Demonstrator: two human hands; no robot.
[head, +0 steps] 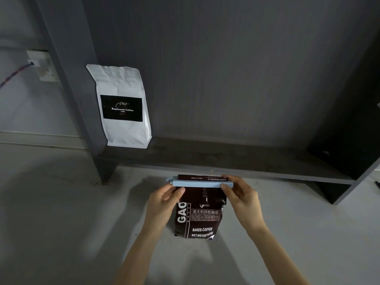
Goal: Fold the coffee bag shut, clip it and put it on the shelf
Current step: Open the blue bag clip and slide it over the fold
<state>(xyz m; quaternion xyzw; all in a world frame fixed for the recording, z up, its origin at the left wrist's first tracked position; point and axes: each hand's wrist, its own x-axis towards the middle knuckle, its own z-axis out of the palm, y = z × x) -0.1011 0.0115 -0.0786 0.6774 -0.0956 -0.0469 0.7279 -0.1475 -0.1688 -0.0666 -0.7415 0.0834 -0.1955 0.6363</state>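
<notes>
Both hands' fingers [178,191] pinching clip [197,183] on coffee bag [198,217]; white bag [123,105] on shelf [226,159]

Dark brown coffee bag [198,220] stands upright on the floor, top folded. Light blue sealing clip [199,183] spans the fold horizontally. Dark grey shelf [236,161] lies just behind.

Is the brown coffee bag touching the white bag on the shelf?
Apart. The head view shows the brown coffee bag down on the floor, with bare shelf between it and the white bag.

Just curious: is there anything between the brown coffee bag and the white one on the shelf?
Only the bare shelf board separates the brown bag from the white bag, in the head view.
</notes>
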